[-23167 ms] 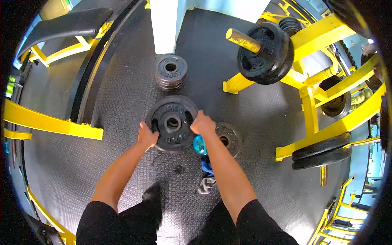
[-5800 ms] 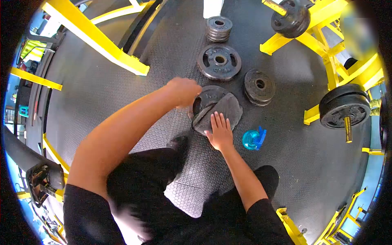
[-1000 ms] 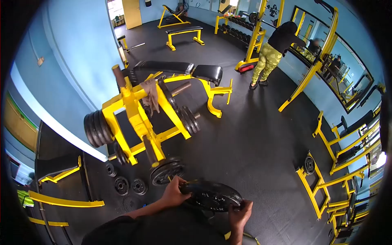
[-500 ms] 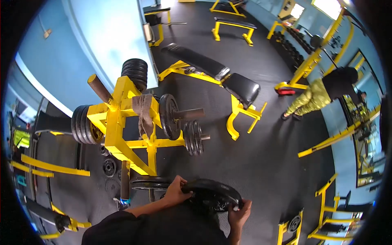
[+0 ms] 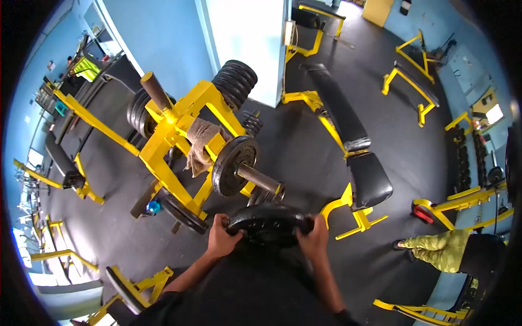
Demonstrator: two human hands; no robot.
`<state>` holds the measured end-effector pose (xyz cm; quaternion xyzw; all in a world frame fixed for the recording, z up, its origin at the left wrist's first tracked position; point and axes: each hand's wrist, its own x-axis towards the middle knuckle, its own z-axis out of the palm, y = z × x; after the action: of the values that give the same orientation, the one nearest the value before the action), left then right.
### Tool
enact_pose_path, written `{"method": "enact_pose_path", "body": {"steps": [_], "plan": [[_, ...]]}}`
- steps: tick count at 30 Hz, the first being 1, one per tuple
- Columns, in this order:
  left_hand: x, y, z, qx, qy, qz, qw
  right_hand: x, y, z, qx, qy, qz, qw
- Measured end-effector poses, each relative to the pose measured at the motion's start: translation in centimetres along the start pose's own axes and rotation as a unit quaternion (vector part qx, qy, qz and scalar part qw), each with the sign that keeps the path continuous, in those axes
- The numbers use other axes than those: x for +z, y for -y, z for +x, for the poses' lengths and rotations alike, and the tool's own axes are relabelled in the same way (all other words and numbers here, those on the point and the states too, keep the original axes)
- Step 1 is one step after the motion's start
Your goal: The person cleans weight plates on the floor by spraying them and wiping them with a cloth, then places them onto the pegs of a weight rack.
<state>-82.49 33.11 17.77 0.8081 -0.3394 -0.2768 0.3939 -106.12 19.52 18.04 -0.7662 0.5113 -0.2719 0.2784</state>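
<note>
Between my two hands is a large black weight plate (image 5: pixel 269 218), seen nearly edge-on in front of my body. My left hand (image 5: pixel 224 238) grips its left edge, fingers around the rim. On the opposite edge, my right hand (image 5: pixel 314 237) is closed in the same way. Just beyond the held plate, a metal peg (image 5: pixel 260 179) sticks out of a yellow plate rack (image 5: pixel 163 136), with another black plate (image 5: pixel 225 169) hung on it. A brown towel (image 5: pixel 202 142) drapes over the rack beside that plate.
More plates (image 5: pixel 235 84) are stacked on the rack's far pegs, and another plate (image 5: pixel 182 212) hangs low on the left. A black padded bench (image 5: pixel 342 114) stands to the right. Farther right, a person in patterned yellow-green trousers (image 5: pixel 437 251) is near a yellow frame (image 5: pixel 462 204).
My view has turned left and tilted, so the bench and the person appear farther right. The held plate has come round to face the rack's peg, still in both hands.
</note>
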Motion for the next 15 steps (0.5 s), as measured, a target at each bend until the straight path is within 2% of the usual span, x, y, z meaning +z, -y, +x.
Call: {"method": "enact_pose_path", "body": {"steps": [1, 3, 5, 9, 13, 15], "plan": [[1.0, -0.5, 0.0, 0.004, -0.040, 0.009, 0.999, 0.1, -0.8, 1.2, 0.004, 0.010, 0.009, 1.000], [3.2, -1.2, 0.4, -0.011, -0.079, 0.028, 0.996, -0.5, -2.8, 5.6, -0.084, 0.051, 0.038, 0.994], [4.6, -2.0, 0.7, -0.044, -0.107, -0.026, 0.993, -0.5, -3.7, 9.1, -0.104, 0.080, 0.038, 0.991], [7.2, -3.0, 1.9, -0.095, -0.169, -0.014, 0.981, 0.9, -4.5, 14.3, -0.135, 0.134, 0.052, 0.980], [8.6, -3.1, 2.8, -0.155, -0.171, -0.061, 0.971, 2.9, -5.9, 17.1, -0.148, 0.171, 0.050, 0.973], [9.4, -3.9, 2.8, -0.162, -0.200, -0.036, 0.966, 3.7, -6.5, 18.1, -0.165, 0.181, 0.061, 0.968]]}}
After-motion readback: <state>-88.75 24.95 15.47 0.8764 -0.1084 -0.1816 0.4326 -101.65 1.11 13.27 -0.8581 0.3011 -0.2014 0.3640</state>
